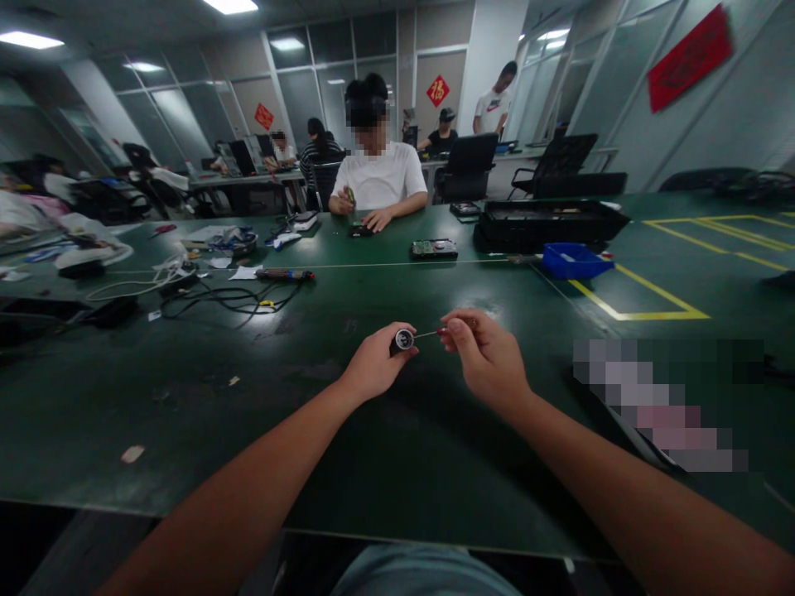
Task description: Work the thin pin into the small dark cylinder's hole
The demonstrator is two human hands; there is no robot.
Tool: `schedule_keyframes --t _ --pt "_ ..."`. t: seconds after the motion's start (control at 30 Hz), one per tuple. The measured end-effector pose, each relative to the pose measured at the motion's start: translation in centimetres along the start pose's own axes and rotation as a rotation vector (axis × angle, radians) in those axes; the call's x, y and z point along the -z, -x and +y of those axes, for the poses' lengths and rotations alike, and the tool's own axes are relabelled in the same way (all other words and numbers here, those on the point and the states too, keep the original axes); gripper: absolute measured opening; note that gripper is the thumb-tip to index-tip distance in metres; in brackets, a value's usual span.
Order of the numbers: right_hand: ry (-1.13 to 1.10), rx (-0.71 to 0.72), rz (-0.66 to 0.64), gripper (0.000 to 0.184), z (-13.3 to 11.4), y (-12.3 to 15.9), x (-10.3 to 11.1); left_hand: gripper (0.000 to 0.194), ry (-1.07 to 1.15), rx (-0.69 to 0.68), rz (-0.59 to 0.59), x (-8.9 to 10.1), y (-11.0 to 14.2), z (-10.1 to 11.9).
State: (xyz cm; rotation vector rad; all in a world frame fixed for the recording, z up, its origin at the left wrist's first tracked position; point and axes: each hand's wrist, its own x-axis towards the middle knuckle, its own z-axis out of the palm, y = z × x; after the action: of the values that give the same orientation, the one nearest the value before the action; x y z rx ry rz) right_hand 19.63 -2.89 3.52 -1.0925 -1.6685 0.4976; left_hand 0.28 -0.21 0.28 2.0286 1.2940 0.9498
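Over the middle of the green table (298, 447), my left hand (373, 368) is closed around a short black cylinder (403, 339). Its round, silvery end faces me, and details inside that end are too small to make out. My right hand (493, 360) pinches a thin screwdriver (426, 334) with a red part near the fingers. The metal shaft points left, and its tip reaches the right side of the cylinder's end. Whether the tip touches it I cannot tell. Most of the screwdriver's handle is hidden by my right fingers.
Beyond my hands lie a drive with a green circuit board (433, 248), a blue bin (575, 261) and a long black tray (550, 225). A pen-shaped electric tool (286, 275) rests by tangled black cables (217, 302). Across the table a person (380, 178) handles a small dark device (360, 231).
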Motion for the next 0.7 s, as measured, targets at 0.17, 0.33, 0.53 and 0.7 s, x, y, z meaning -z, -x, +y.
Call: schedule_keyframes --t 0.17,0.33,0.53,0.7 --pt "-0.052 -0.05 0.022 0.028 -0.5 -0.1 0.0 0.028 -0.013 -0.031 0.019 0.1 -0.1 0.0" --pt "-0.237 -0.202 0.078 0.031 -0.5 -0.7 -0.2 0.03 0.011 -0.017 -0.006 0.0 0.0 0.1" --pt "-0.425 -0.342 0.112 0.036 0.8 -1.1 -0.7 0.029 0.052 -0.014 -0.019 -0.1 0.1 0.2" --pt "-0.386 -0.292 0.122 0.036 1.0 -0.8 -0.6 0.029 0.039 0.002 -0.007 0.1 0.1 0.3"
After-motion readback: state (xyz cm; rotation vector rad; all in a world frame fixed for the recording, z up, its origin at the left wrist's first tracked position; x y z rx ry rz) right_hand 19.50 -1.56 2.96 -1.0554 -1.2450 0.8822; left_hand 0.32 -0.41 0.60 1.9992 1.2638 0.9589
